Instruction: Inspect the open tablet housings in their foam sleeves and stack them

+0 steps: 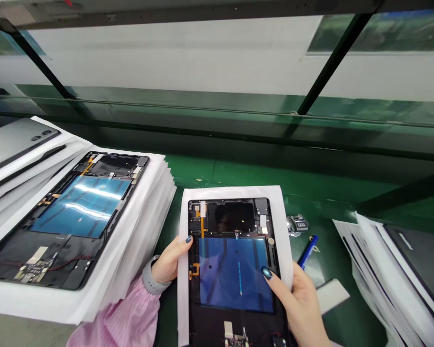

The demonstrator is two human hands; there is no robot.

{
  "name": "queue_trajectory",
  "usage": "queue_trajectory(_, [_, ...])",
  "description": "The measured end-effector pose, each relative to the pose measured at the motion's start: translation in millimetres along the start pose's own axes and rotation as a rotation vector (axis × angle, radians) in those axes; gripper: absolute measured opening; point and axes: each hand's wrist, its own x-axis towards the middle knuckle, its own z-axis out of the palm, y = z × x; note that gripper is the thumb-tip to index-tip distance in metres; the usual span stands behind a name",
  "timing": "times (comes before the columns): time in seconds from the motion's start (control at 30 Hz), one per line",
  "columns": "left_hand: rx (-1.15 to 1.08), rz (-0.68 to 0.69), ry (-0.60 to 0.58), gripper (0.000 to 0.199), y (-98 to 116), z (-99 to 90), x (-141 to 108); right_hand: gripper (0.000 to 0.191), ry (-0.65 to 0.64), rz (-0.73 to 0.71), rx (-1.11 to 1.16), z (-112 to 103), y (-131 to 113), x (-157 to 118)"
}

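- Tablets, four counted: a black open-backed tablet frame [235, 270] held at lower centre; a second open frame [75, 217] at left; a grey tablet [18, 144] with camera lenses at upper left; a dark tablet [423, 260] at right edge.
- Paper stacks, two: white paper stack [141, 226] under the left frame; white paper stack [394, 274] under the dark tablet.
- Desk: green desk [217, 176]; glass panel [166, 58] with dark struts beyond it.
- Also on desk: blue pen [308, 251] and metal tally counter [297, 224], just right of the held frame.
- Held frame: blue panel [233, 274] and orange flex cable [201, 224] exposed; lies on a paper sheet [282, 226].
- Left hand [171, 262]: partly closed, gripping frame and sheet at left edge; pink sleeve [119, 318].
- Right hand [296, 303]: partly closed, gripping right edge, thumb on the blue panel.
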Motion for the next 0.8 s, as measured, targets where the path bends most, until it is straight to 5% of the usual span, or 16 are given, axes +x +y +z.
queue_trajectory(0.27, [-0.047, 0.033, -0.052, 0.062, 0.2, 2.5, 0.9, 0.029, -0.006, 0.022, 0.003, -0.8, 6.1, -2.5])
queue_trajectory(0.47, [-0.003, 0.03, -0.063, 0.068, 1.9, 4.8, 1.3, 0.04, 0.103, 0.106, 0.037, 5.4, 8.1, -5.1])
queue_trajectory(0.8, [0.001, 0.068, -0.075, 0.057, 0.6, 2.4, 2.2, 0.036, 0.025, 0.11, 0.025, -1.4, 13.2, -1.6])
